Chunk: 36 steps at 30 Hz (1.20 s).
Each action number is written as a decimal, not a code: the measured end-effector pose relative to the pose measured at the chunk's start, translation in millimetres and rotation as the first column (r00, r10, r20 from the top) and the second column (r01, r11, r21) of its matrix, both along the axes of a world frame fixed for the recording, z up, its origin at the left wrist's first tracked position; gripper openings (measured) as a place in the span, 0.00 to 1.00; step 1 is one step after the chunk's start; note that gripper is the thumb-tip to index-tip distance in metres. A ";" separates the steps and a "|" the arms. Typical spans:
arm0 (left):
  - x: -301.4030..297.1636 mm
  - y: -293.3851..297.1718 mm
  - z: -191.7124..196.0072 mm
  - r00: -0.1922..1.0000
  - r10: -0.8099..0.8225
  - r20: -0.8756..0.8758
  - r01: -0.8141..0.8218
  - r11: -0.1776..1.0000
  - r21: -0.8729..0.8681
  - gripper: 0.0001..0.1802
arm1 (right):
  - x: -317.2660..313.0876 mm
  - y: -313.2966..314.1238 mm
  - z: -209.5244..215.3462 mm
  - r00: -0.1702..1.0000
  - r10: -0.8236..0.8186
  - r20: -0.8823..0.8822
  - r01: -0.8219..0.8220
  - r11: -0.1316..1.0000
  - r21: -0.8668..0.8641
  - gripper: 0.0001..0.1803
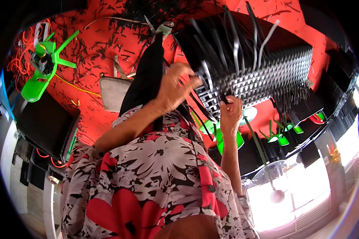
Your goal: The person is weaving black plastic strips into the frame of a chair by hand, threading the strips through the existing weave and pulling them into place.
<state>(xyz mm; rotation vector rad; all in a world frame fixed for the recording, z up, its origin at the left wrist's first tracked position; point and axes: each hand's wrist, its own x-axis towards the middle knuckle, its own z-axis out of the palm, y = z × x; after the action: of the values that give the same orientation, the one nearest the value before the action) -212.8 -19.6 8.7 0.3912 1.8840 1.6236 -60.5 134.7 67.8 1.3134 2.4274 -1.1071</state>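
Note:
In front of me stands a large black woven piece [263, 81], like a basket or furniture panel, made of glossy flat strips. Loose strip ends [236, 44] stick up from its top edge, and more hang below. My left hand [175, 87] is at its left corner, thumb and fingers closed on a black strip by the weave. Lower down, my right hand [231, 111] presses against the near face, its fingers curled in a pinch at a black strip. The exact fingertip contact is partly hidden in the dark weave.
The red floor [95, 40] is littered with black strip scraps. Scissors [149, 24] lie beyond the weave. A green plastic chair [44, 75] with orange cords stands at left, a grey cushion-like pad [113, 93] nearer. A fan [273, 179] is at lower right.

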 end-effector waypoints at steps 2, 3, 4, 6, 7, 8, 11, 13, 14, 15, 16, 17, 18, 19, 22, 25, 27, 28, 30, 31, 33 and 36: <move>10.1 7.1 21.2 0.984 -0.029 -0.177 0.040 0.998 0.056 0.18 | 6.4 0.4 -0.4 0.997 -0.079 0.012 0.080 0.995 -0.056 0.11; 20.9 11.1 18.3 0.990 0.026 -0.135 -0.009 0.992 0.124 0.18 | 7.5 1.2 -2.1 0.998 -0.069 0.007 0.069 0.997 -0.043 0.10; 31.8 15.0 15.2 0.993 0.076 -0.091 -0.058 0.980 0.190 0.18 | 10.3 2.0 -4.9 0.998 -0.060 0.003 0.060 0.998 -0.029 0.10; 35.8 19.7 17.7 0.991 0.126 -0.049 -0.118 0.983 0.142 0.14 | 17.3 5.5 -12.7 0.995 -0.101 -0.007 0.100 0.993 -0.065 0.09; 36.6 20.4 16.0 0.988 0.142 -0.053 -0.134 0.982 0.134 0.14 | 20.2 6.4 -15.3 0.992 -0.125 -0.012 0.124 0.989 -0.083 0.08; 35.6 23.2 17.2 0.986 0.157 -0.058 -0.148 0.980 0.130 0.13 | 10.5 5.1 -9.5 0.993 -0.110 -0.032 0.107 0.991 -0.075 0.08; 30.2 27.9 17.8 0.985 0.174 -0.017 -0.172 0.980 0.096 0.06 | 5.9 3.3 -10.0 0.986 -0.154 -0.063 0.148 0.985 -0.091 0.07; 22.7 34.3 11.5 0.982 0.153 0.110 -0.161 0.985 0.065 0.04 | 12.6 7.1 -17.9 0.985 -0.157 -0.066 0.150 0.984 -0.095 0.07; 16.6 41.2 7.6 0.968 0.180 0.176 -0.174 0.983 -0.049 0.10 | 17.6 8.7 -23.3 0.980 -0.190 -0.067 0.182 0.977 -0.110 0.07; 6.5 44.3 5.8 0.817 0.207 0.538 -0.145 0.977 -0.156 0.08 | 17.7 13.4 -29.3 0.987 -0.149 -0.067 0.139 0.982 -0.125 0.07; -6.2 45.8 9.8 0.712 0.273 0.647 -0.234 0.961 -0.148 0.05 | 14.1 12.9 -25.2 0.991 -0.122 -0.051 0.116 0.988 -0.100 0.06; -12.7 48.7 12.4 0.658 0.340 0.672 -0.240 0.940 -0.241 0.03 | 5.6 14.8 -14.9 0.964 -0.266 -0.006 0.254 0.927 -0.276 0.05; -11.0 47.6 -4.9 0.605 0.294 0.740 -0.330 0.938 -0.104 0.05 | -5.3 19.8 -9.3 0.922 -0.385 0.035 0.360 0.821 -0.443 0.04; -2.2 40.8 -14.4 0.657 0.285 0.698 -0.309 0.946 -0.095 0.06 | 4.9 27.1 -6.5 0.909 -0.416 -0.008 0.343 0.761 -0.551 0.05; -6.0 39.5 -0.7 0.751 0.255 0.609 -0.260 0.962 -0.083 0.06 | 33.8 23.8 1.2 0.828 -0.537 -0.160 0.457 0.813 -0.361 0.06; -6.6 22.1 8.4 0.892 0.278 0.357 -0.293 0.956 -0.012 0.08 | 75.8 4.4 1.6 0.903 -0.430 0.014 0.426 0.888 -0.171 0.08; -6.8 1.8 7.7 0.971 0.229 0.062 -0.227 0.973 -0.028 0.08 | 89.0 -20.5 0.0 0.900 -0.434 -0.042 0.415 0.883 -0.220 0.11; -3.9 -4.6 17.9 0.982 0.180 -0.065 -0.183 0.982 -0.050 0.08 | 90.1 -32.3 3.2 0.861 -0.503 -0.073 0.456 0.828 -0.326 0.12; 8.4 -5.2 48.9 0.922 -0.198 -0.334 0.136 0.970 -0.201 0.05 | 88.6 -52.1 6.7 0.850 -0.527 0.002 0.486 0.784 -0.386 0.12; 15.6 1.9 57.3 0.827 -0.337 -0.450 0.307 0.941 -0.141 0.03 | 86.8 -60.8 9.5 0.847 -0.532 -0.021 0.485 0.787 -0.381 0.11; 44.0 12.4 49.0 0.733 -0.430 -0.528 0.494 0.869 -0.022 0.07 | 85.7 -71.2 12.1 0.860 -0.509 -0.028 0.464 0.805 -0.371 0.10; 67.7 30.0 41.0 0.475 -0.609 -0.635 0.685 0.709 -0.168 0.09 | 78.8 -77.0 22.9 0.787 -0.614 -0.061 0.520 0.714 -0.469 0.08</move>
<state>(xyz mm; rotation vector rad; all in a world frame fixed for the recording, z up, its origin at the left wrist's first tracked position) -145.1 10.3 49.7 1.7101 1.7176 1.0888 18.2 57.7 90.7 1.9110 1.7266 -1.8931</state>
